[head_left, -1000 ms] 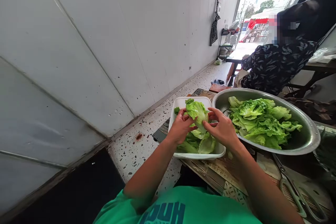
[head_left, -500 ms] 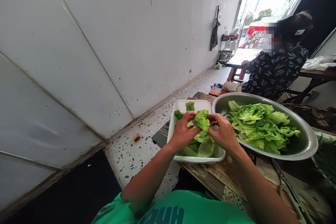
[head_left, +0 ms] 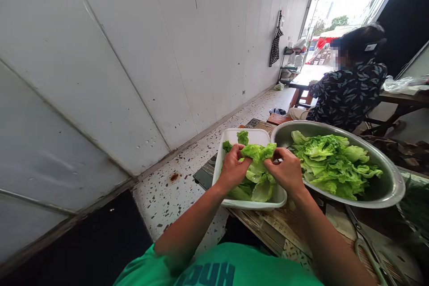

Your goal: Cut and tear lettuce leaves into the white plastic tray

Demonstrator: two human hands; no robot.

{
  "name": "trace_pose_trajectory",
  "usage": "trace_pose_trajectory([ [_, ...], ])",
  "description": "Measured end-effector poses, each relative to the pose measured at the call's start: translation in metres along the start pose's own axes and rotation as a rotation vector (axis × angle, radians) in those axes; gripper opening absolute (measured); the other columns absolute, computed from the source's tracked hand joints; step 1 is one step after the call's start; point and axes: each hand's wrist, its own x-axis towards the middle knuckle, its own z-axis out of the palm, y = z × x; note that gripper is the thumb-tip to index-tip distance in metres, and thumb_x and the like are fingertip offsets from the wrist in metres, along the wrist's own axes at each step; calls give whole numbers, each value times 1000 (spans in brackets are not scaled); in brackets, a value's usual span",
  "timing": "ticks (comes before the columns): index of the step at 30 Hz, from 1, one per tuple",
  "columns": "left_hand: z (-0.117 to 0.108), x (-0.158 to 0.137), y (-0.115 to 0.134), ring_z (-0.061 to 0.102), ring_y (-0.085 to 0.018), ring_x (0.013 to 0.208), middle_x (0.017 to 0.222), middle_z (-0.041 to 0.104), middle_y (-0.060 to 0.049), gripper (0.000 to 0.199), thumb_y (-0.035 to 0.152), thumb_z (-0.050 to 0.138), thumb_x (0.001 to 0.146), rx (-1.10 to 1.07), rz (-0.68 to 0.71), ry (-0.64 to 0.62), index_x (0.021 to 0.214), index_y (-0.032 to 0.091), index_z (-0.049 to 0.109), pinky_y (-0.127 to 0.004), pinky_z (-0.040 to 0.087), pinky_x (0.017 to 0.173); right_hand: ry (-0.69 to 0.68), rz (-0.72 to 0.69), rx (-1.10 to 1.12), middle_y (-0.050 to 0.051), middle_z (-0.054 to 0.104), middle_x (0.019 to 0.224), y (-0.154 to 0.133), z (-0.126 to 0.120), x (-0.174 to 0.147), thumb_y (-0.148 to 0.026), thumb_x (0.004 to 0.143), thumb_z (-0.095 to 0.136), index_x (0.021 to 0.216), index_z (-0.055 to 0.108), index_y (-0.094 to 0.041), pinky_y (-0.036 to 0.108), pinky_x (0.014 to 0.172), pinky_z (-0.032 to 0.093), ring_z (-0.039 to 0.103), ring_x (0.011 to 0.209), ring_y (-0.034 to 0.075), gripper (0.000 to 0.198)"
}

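Observation:
Between my two hands a green lettuce leaf point(head_left: 257, 153) is stretched out, held over a white plastic tub point(head_left: 246, 205). My left hand point(head_left: 232, 166) pinches its left side with thumb and fingers. The right side is pinched by my right hand point(head_left: 287, 169). More lettuce leaves point(head_left: 263, 187) lie in the tub beneath, partly hidden by my hands. To the right, a large metal basin point(head_left: 390, 190) holds a heap of lettuce point(head_left: 335, 161).
Scissors point(head_left: 368, 248) lie on the worn wooden table point(head_left: 268, 228) near my right forearm. A person in a dark patterned shirt point(head_left: 351, 94) sits beyond the basin. A white wall point(head_left: 134, 53) runs along the left, above a speckled floor point(head_left: 181, 187).
My hands have moved slightly apart, and the leaf between them has spread wider. The seated person has turned and leaned a little to the left.

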Motion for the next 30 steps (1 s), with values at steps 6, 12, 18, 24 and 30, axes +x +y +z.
trace_pose_trajectory([
  [6, -13, 8, 9, 65, -19, 89, 97, 65, -2, 45, 39, 83, 66, -280, -8, 205, 95, 21, 54, -34, 59, 74, 1, 405, 607, 2, 68, 73, 18, -13, 19, -37, 59, 66, 77, 66, -20, 35, 61, 55, 61, 66, 19, 25],
  [12, -23, 14, 9, 65, -16, 79, 96, 65, -4, 41, 35, 82, 68, -346, -82, 245, 97, 18, 56, -38, 60, 76, 47, 510, 1004, 0, 69, 74, 26, -16, 27, -31, 58, 73, 74, 63, -22, 37, 68, 62, 65, 70, 18, 21],
  [18, -42, 15, 4, 68, -25, 95, 106, 69, -8, 41, 33, 78, 72, -24, -43, 193, 107, 21, 60, -41, 60, 81, 235, 574, 1078, 2, 73, 80, 40, -20, 35, -29, 61, 70, 75, 63, -22, 38, 71, 63, 69, 80, 21, 17],
  [24, -38, 9, 14, 48, -35, 140, 145, 58, -16, 64, 22, 78, 71, 503, 114, -311, 133, 19, 64, -52, 33, 121, -123, 280, 705, 6, 74, 89, 26, -15, 21, -36, 69, 72, 84, 71, -19, 37, 75, 60, 69, 83, 22, 23],
  [30, -14, 8, 11, 64, -28, 115, 127, 69, -13, 53, 34, 74, 81, 265, 107, -330, 130, 18, 64, -40, 55, 92, -328, -93, 382, 9, 74, 105, 11, -9, 6, -39, 82, 69, 105, 77, -20, 35, 81, 60, 70, 87, 21, 31],
])
